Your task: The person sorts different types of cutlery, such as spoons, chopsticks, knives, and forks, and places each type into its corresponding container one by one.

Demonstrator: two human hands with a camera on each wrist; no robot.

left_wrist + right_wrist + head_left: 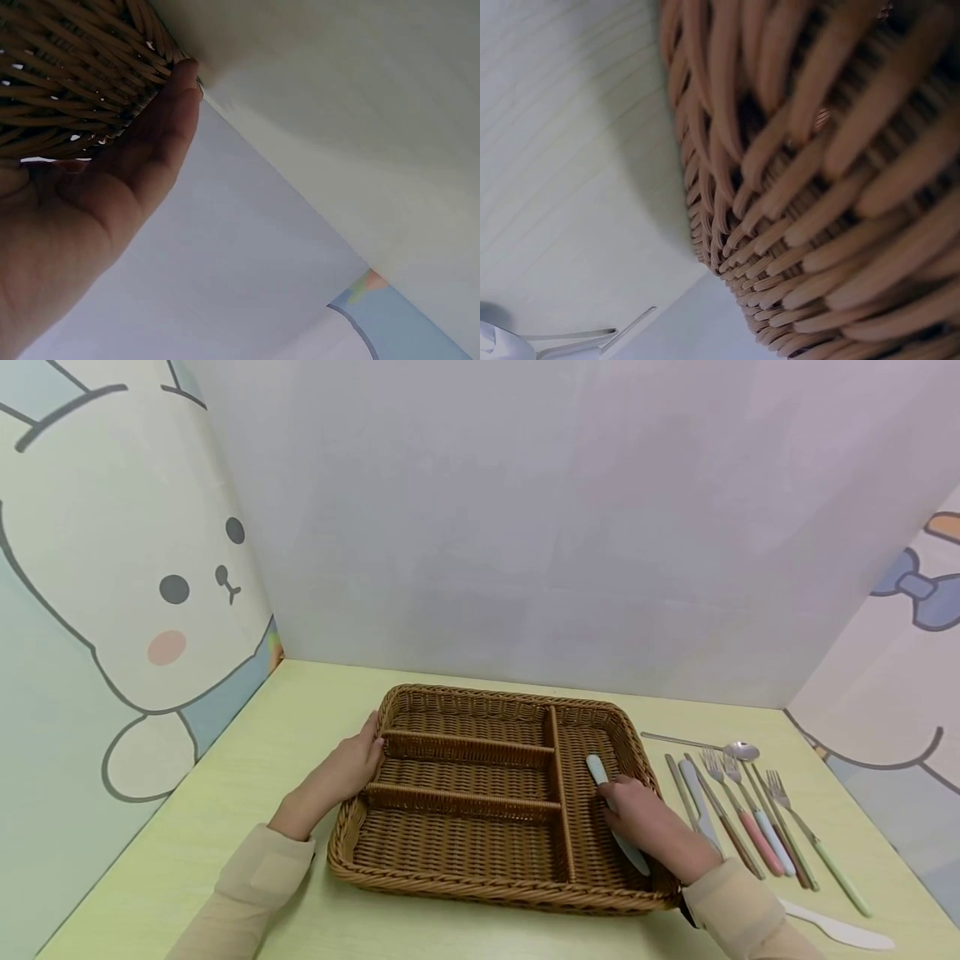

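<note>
Pale blue knife (597, 768), its handle end toward the back edge of the table (247, 752) and its blade toward the front, lies at a slant within the long compartment (577, 743) at the right side of the wicker basket (465, 887). The right hand (641, 814) holds it about the middle, fingers curled round it; whether the knife touches the woven floor beneath, I cannot tell. The left hand (348, 766) grips the basket by its left side, thumb at the rim and fingers laid along the outer wall, as the left wrist view shows close up. Dividers (472, 743) part the basket into three crosswise compartments on the left and the long one on the right. Between the basket and the table's right edge lie a spoon (742, 752), set crosswise nearest the back edge, a pink-handled fork (761, 842), a blue-handled fork (776, 843), a green-handled fork (842, 877), another pale knife (700, 797) and several slim pieces hard to make out. Nearer the front right corner is a white knife (847, 932). Both arms wear beige sleeves (266, 872), and cartoon panels (127, 635) flank the table on either side
</note>
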